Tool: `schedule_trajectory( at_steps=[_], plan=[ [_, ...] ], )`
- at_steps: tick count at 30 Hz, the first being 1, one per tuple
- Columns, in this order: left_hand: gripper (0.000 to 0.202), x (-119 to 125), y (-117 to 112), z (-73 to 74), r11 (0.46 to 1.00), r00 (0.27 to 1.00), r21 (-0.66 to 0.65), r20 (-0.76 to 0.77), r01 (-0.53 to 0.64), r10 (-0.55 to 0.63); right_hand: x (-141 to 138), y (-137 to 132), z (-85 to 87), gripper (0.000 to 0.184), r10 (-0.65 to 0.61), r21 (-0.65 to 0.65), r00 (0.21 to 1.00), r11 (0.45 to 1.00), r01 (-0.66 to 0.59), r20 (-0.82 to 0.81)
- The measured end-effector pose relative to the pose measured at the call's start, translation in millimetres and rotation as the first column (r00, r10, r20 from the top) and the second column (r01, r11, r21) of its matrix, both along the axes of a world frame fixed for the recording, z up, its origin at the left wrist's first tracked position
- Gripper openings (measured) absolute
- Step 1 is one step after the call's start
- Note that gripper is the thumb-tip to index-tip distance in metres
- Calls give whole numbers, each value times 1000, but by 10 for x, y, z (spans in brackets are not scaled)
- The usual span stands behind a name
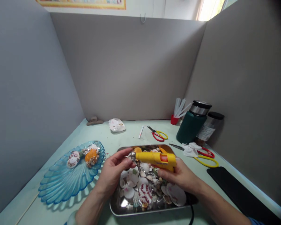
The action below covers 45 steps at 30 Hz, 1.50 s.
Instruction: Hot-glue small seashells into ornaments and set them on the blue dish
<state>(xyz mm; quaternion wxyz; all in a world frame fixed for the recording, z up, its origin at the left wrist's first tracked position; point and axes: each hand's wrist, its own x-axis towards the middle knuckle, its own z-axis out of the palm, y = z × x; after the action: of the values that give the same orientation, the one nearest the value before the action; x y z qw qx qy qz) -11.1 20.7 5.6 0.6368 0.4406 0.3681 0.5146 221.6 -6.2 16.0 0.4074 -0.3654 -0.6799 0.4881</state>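
My right hand [181, 175] is wrapped round the handle of a yellow hot glue gun [150, 157], its nozzle pointing left. My left hand [117, 165] is at the nozzle tip, thumb and fingers curled toward each other; whatever is between them is too small or hidden to make out. Beneath both hands lies a metal tray [117, 213] full of seashells, among them a purple-and-white scallop shell [145, 193] and pale flat shells [176, 194]. On the left, a blue shell-shaped glass dish [67, 184] bears shell clusters, one with an orange shell [91, 156].
Behind the tray are red-and-yellow scissors [158, 135], a white marker [140, 132] and a white packet [117, 125]. To the right stand a green bottle [192, 125], a jar [208, 128], a red cup of glue sticks [174, 120], larger scissors [206, 156] and a black slab [236, 190]. Grey panels surround the table.
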Motion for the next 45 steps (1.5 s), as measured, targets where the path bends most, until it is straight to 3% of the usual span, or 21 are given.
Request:
schedule_trajectory(
  at_steps=[14,26,35,41,45],
  plan=[
    [39,9,-3,1,996,988,89,-154,-19,33,43,25,2,35,-20,93,989,996,6,145],
    [35,39,-22,-10,968,921,238,-355,-79,163,106,44,52,27,-16,114,972,993,-11,234],
    [33,34,-35,-16,947,880,319,-435,-45,189,80,31,34,22,-37,154,955,988,-9,294],
    [32,29,-25,-16,940,867,339,-459,-33,196,70,28,76,23,-74,178,956,984,24,283],
    [36,36,-29,-3,966,925,254,-354,-46,137,84,33,70,26,-105,172,971,983,69,215]
  ],
)
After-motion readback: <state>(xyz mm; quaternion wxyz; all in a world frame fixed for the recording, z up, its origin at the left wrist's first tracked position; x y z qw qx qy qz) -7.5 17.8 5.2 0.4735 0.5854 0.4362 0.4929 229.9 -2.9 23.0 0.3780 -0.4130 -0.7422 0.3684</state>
